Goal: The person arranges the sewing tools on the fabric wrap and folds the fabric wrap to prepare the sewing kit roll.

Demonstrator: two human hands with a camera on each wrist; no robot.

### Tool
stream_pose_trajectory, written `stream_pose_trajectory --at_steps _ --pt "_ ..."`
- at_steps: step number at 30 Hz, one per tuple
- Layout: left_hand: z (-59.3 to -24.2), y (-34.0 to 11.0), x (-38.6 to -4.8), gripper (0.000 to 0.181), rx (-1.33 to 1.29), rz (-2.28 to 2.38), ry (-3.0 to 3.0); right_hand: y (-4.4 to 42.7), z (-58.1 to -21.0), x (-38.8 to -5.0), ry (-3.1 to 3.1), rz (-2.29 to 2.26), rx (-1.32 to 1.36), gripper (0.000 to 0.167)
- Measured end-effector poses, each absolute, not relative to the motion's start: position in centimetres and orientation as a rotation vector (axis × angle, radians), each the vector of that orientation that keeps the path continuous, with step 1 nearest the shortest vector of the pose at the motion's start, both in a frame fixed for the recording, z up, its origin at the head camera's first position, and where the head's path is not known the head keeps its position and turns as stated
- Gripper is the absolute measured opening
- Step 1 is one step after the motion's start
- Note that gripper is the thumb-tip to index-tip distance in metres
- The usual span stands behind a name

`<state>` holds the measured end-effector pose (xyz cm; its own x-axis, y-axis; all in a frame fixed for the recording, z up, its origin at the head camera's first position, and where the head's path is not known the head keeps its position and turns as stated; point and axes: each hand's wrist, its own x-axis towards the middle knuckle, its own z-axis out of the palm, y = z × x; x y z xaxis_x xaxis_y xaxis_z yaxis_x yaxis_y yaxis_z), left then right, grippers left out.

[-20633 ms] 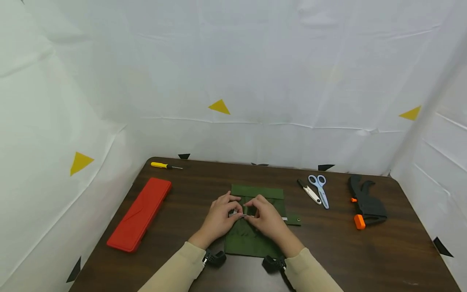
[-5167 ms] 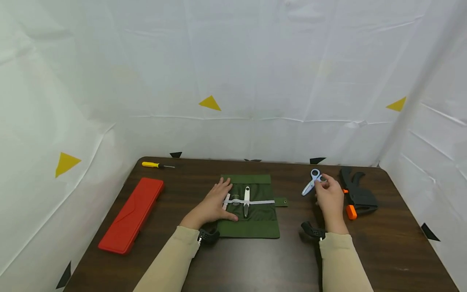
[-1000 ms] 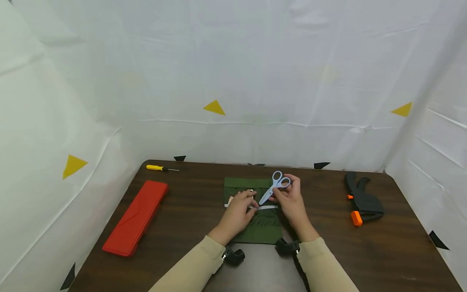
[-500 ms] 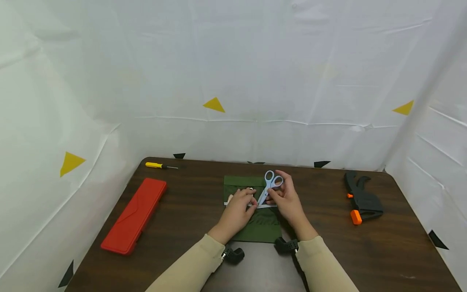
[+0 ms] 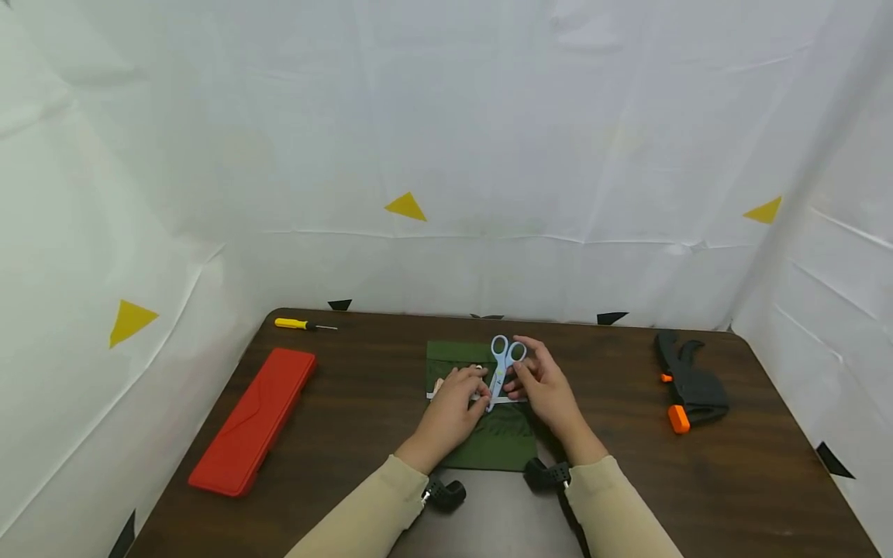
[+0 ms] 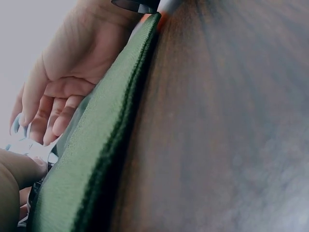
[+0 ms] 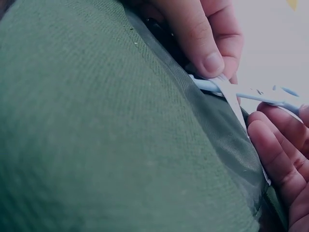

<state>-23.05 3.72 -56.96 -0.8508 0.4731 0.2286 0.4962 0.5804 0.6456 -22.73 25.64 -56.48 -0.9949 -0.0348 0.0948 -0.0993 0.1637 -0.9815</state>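
An unfolded green fabric case (image 5: 488, 449) lies on the table with a white elastic strap (image 7: 232, 104) across its middle. My right hand (image 5: 553, 391) holds light-blue scissors (image 5: 498, 377) near their handles, blades pointing toward me. In the right wrist view the blade end passes under the strap. My left hand (image 5: 452, 407) pinches the strap between thumb and finger, right by the blade. Under the left hand, the ringed end of a slim white tool (image 5: 479, 367) and a pale piece (image 5: 438, 385) show; the rest of them is hidden.
To the left lies a long red case (image 5: 254, 422), with a yellow-handled screwdriver (image 5: 296, 324) behind it. A black-and-orange clamp (image 5: 694, 387) lies at the right. White sheeting (image 5: 488, 155) stands behind and beside the dark wooden table (image 5: 628, 496).
Five seconds ago the scissors lay on the table at right; now my right hand holds them over the case. Over the last second they slid left and toward me, tip passing the strap.
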Motion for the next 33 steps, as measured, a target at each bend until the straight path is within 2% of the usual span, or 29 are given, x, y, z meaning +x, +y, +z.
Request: stream_pose_trajectory --at_steps 11,33 --pt "-57.1 3.6 -23.1 0.006 -0.863 -1.161 -2.732 25.1 -56.5 -22.6 -2.501 1.852 0.166 0.059" --pt "-56.4 3.1 -23.0 0.008 -0.863 -1.166 -2.680 24.6 -56.3 -22.7 -2.548 1.796 0.131 0.044"
